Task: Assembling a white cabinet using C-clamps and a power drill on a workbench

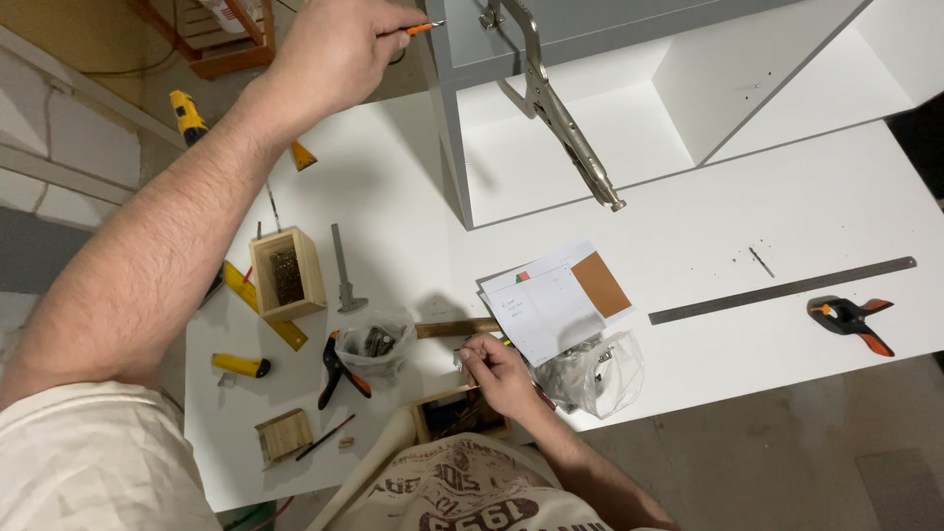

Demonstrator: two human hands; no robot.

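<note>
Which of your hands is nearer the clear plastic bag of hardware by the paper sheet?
Right. The right hand lies just left of the clear plastic bag, almost touching; the left hand is raised far above it, holding an orange-handled tool.

A large white laminate worktable (836, 197) fills most of the view, its surface smooth and evenly lit from above, with soft shadows falling beneath whatever stands on it. On its far side rests a white open-fronted cabinet carcass with a grey side panel (447, 128), divided inside by a white upright partition (777, 74). Below the table's near edge lies a dull grey-brown concrete floor (787, 452). To the left runs a pale whitewashed block wall (69, 147) with a lighter horizontal ledge. At the top left a reddish-brown wooden frame (211, 49) stands on an ochre floor
</note>
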